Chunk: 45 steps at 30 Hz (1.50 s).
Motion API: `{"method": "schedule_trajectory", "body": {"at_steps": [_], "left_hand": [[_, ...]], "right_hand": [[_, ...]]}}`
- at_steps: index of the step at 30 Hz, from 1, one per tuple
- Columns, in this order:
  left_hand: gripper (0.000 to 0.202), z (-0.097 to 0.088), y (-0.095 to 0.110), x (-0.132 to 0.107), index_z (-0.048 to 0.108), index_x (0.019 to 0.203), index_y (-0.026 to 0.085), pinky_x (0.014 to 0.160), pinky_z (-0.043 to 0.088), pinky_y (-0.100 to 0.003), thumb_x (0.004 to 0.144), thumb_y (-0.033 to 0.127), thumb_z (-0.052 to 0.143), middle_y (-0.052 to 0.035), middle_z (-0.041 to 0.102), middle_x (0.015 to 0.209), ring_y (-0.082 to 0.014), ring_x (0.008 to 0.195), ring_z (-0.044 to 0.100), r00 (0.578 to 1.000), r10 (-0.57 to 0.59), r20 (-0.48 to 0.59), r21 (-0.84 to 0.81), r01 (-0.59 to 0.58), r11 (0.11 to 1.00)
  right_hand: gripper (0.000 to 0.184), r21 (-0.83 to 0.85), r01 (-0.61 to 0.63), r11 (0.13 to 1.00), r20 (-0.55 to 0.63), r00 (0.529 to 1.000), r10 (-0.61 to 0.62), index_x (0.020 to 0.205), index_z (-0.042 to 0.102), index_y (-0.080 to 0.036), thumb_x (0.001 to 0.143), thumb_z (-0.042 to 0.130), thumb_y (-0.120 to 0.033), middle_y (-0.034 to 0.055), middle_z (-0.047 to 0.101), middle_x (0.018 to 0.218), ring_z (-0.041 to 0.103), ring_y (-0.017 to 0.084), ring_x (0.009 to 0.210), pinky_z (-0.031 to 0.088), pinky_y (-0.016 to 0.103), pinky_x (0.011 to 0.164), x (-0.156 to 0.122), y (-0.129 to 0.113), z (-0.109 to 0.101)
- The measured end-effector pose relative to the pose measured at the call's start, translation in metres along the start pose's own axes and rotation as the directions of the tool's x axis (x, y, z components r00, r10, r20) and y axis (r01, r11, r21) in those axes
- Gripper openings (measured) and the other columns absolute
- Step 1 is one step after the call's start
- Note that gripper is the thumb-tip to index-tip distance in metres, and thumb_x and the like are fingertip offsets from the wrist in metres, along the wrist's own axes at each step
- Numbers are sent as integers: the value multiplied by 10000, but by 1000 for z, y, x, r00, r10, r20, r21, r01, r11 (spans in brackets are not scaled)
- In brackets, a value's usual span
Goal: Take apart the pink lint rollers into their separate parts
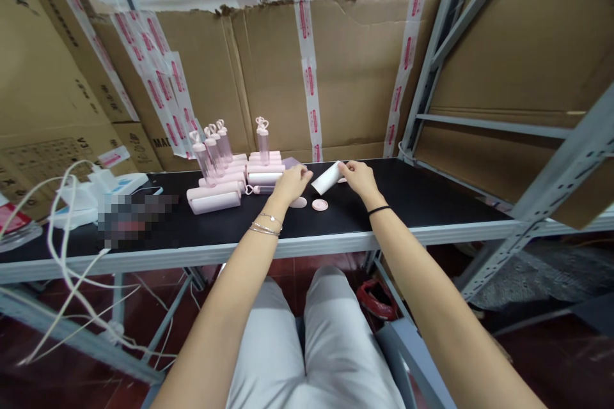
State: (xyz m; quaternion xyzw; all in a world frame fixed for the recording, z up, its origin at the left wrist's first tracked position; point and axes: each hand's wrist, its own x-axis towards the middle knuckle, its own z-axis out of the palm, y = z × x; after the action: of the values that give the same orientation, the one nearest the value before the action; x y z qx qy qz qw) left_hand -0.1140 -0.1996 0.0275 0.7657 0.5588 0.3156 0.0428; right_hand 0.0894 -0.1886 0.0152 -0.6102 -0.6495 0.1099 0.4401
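My right hand grips the upper end of a white paper-like roll, which tilts down to the left above the black tabletop. Just left of the roll is my left hand, its fingers curled together; whatever lies between them is too small to make out. Under the hands lie a round pale pink disc and a pink oval piece. Another small pink piece shows beside my right fingers. Close to my left wrist, a small pink tube with a heart-shaped loop lies on its side.
Pink oblong cases lie in rows at the left, with several clear tubes with pink heart tops upright among them. White power strips and cables sit far left. Cardboard backs the table; a metal shelf post stands right.
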Motion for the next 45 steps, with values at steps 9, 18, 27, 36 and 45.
{"method": "schedule_trajectory", "body": {"at_steps": [9, 18, 27, 36, 45], "left_hand": [[233, -25, -10, -8, 645, 989, 168, 851, 488, -322, 760, 194, 607, -154, 708, 1024, -258, 960, 665, 956, -166, 244, 357, 71, 931], [108, -19, -25, -3, 649, 763, 185, 777, 502, -345, 671, 132, 628, -91, 688, 767, -262, 761, 658, 961, -25, 276, 179, -25, 983], [179, -7, -5, 6, 583, 923, 143, 811, 488, -315, 774, 72, 514, -91, 593, 941, -190, 838, 582, 925, 294, -242, -37, -311, 950], [101, -7, 0, 0, 592, 906, 160, 693, 480, -285, 821, 159, 539, -69, 670, 835, -192, 756, 628, 951, 244, -188, -37, -256, 966], [120, -10, 1, -3, 594, 931, 212, 741, 501, -314, 839, 287, 574, -74, 702, 883, -221, 806, 663, 929, 94, -359, -136, -152, 979]], "right_hand": [[366, -311, -110, 944, 55, 990, 133, 1014, 681, -151, 910, 412, -377, 174, 694, 1031, 648, 273, 968, 456, 325, 770, -4, 2, 3], [325, -190, 89, 978, -111, 988, -112, 1059, 619, -136, 907, 333, -150, 170, 650, 1108, 609, 235, 970, 438, 299, 809, -1, 0, 1], [316, 0, 522, 853, 0, 853, -522, 1060, 611, -168, 944, 347, -297, 83, 692, 950, 621, 181, 837, 406, 244, 761, -16, -18, 0], [244, -102, 594, 798, 166, 801, -575, 897, 655, -202, 905, 422, -274, 44, 694, 862, 601, 169, 753, 366, 236, 687, -27, -27, -2], [263, -233, 111, 966, -197, 967, -159, 1033, 629, -182, 898, 418, -260, 122, 662, 1014, 613, 231, 868, 421, 298, 723, -17, -19, -7]]}}
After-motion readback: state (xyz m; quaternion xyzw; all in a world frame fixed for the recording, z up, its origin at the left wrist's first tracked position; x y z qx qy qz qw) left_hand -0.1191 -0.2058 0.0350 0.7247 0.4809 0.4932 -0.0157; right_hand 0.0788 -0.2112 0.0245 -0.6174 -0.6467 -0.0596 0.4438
